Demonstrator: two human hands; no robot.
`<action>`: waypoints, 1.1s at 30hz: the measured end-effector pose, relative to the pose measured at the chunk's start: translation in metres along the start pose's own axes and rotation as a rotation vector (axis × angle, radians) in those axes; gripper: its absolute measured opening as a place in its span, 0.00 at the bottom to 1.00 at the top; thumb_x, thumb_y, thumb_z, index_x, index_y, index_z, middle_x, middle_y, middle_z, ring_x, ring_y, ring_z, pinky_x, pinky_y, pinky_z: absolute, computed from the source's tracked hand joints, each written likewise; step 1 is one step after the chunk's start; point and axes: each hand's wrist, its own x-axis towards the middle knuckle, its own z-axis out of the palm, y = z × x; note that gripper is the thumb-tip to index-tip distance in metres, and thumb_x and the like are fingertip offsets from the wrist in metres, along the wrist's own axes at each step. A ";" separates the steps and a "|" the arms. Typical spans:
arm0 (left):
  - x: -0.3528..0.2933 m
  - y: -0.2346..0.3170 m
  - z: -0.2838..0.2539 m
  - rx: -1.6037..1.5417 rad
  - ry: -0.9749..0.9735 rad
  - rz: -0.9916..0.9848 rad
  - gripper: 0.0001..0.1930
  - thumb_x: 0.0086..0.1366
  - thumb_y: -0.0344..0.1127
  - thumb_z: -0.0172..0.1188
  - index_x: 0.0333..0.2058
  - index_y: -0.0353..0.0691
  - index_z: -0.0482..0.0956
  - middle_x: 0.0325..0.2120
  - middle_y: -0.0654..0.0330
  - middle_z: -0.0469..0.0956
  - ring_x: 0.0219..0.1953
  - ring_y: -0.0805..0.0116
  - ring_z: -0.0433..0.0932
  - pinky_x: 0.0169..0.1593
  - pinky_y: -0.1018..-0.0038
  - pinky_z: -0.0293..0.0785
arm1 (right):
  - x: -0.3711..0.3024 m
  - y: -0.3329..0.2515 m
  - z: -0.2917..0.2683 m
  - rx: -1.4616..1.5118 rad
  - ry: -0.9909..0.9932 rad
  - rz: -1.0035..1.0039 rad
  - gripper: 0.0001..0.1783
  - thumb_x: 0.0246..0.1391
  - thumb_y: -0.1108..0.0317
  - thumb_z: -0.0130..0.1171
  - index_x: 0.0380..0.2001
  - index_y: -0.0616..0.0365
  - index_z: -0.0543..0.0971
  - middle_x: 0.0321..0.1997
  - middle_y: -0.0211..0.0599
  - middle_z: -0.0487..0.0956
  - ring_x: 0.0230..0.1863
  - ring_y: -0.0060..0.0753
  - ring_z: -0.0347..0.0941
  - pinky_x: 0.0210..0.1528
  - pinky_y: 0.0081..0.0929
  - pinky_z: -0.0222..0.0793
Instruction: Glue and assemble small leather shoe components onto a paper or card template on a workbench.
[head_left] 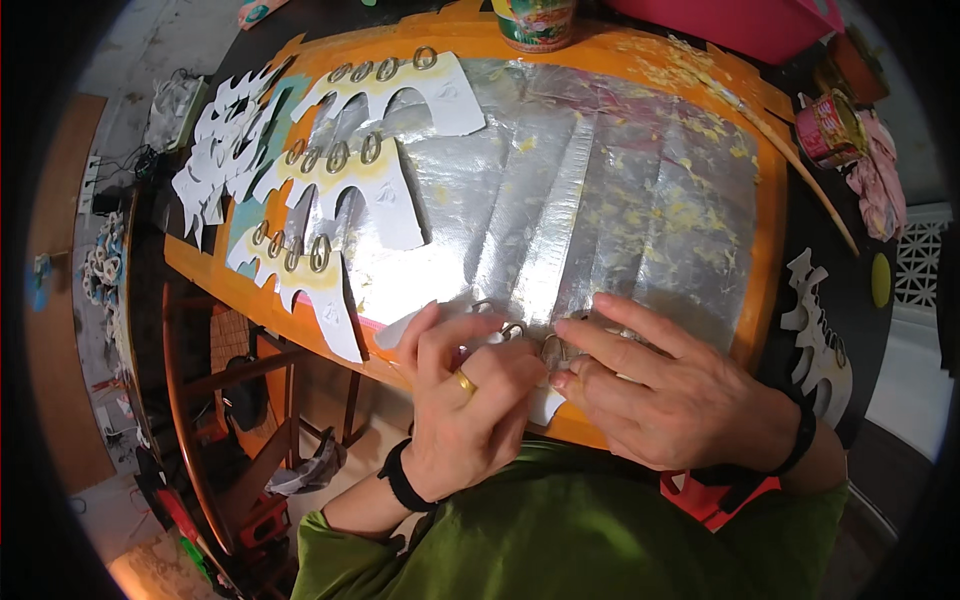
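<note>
At the table's near edge both hands meet over a white cut-out sheet (545,408), mostly covered by them. My left hand (470,390) is closed, fingers bent and tips together; what they pinch is hidden. Beside its fingertips stands an oval metal ring (513,330). My right hand (665,390) reaches in from the right, its thumb and fingers closing around another metal ring (553,348). On the left lie similar white cut-outs, an upper one (458,100), a middle one (395,212) and a lower one (330,305), each with yellowish smears and a row of metal rings.
Silvery sheeting (500,190) with yellow flecks covers the orange board (770,200). White cut-outs (220,150) pile up far left; another (825,360) lies right. A tub (537,22), pink basin (740,25), can (830,130) and long stick (800,170) line the far side.
</note>
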 end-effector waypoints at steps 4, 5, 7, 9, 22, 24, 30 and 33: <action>-0.012 -0.011 -0.003 0.229 0.011 0.178 0.15 0.58 0.34 0.63 0.44 0.56 0.84 0.44 0.75 0.81 0.54 0.64 0.74 0.72 0.45 0.44 | -0.002 0.001 0.000 -0.041 0.027 -0.018 0.13 0.48 0.69 0.62 0.34 0.69 0.83 0.42 0.46 0.80 0.57 0.46 0.75 0.68 0.48 0.66; -0.015 -0.015 -0.003 0.227 0.007 0.181 0.15 0.58 0.34 0.63 0.44 0.56 0.84 0.44 0.75 0.81 0.54 0.64 0.74 0.72 0.45 0.44 | -0.002 0.001 0.000 -0.057 0.027 -0.027 0.13 0.47 0.69 0.61 0.33 0.69 0.83 0.42 0.46 0.80 0.57 0.45 0.75 0.68 0.49 0.67; -0.018 -0.021 -0.005 0.280 0.007 0.280 0.13 0.58 0.39 0.64 0.44 0.59 0.86 0.43 0.77 0.81 0.53 0.67 0.74 0.73 0.45 0.43 | -0.003 0.001 0.001 -0.063 0.046 -0.025 0.12 0.46 0.69 0.61 0.31 0.68 0.83 0.41 0.45 0.80 0.57 0.45 0.75 0.68 0.49 0.67; -0.018 -0.024 -0.007 0.293 -0.001 0.311 0.13 0.59 0.43 0.63 0.43 0.60 0.87 0.43 0.78 0.81 0.53 0.68 0.74 0.72 0.45 0.44 | -0.003 0.002 0.002 -0.069 0.063 -0.025 0.12 0.45 0.69 0.61 0.30 0.67 0.82 0.40 0.45 0.80 0.56 0.44 0.75 0.67 0.49 0.67; -0.014 -0.027 0.002 0.238 0.034 0.382 0.12 0.58 0.56 0.65 0.33 0.59 0.84 0.40 0.75 0.79 0.52 0.68 0.76 0.69 0.42 0.53 | 0.005 0.003 0.002 -0.083 0.043 -0.012 0.08 0.49 0.67 0.63 0.20 0.55 0.78 0.33 0.32 0.75 0.58 0.42 0.76 0.65 0.54 0.69; -0.015 -0.027 0.002 0.254 0.035 0.393 0.12 0.59 0.56 0.65 0.33 0.59 0.82 0.41 0.75 0.79 0.52 0.68 0.76 0.70 0.42 0.52 | 0.005 0.004 0.003 -0.045 0.074 -0.003 0.09 0.48 0.66 0.62 0.20 0.57 0.77 0.31 0.33 0.72 0.56 0.43 0.75 0.65 0.53 0.68; -0.018 -0.033 0.004 0.262 0.013 0.434 0.16 0.60 0.60 0.64 0.40 0.62 0.84 0.42 0.74 0.79 0.54 0.69 0.76 0.71 0.40 0.49 | 0.005 0.006 0.003 0.016 0.079 0.011 0.10 0.48 0.65 0.63 0.20 0.58 0.77 0.32 0.34 0.73 0.58 0.45 0.73 0.67 0.55 0.65; -0.018 -0.034 0.004 0.257 0.012 0.453 0.19 0.61 0.63 0.63 0.44 0.62 0.84 0.42 0.74 0.78 0.55 0.69 0.77 0.72 0.39 0.47 | 0.005 0.008 0.005 0.012 0.111 0.022 0.08 0.49 0.67 0.62 0.21 0.58 0.77 0.34 0.35 0.74 0.58 0.46 0.73 0.67 0.54 0.65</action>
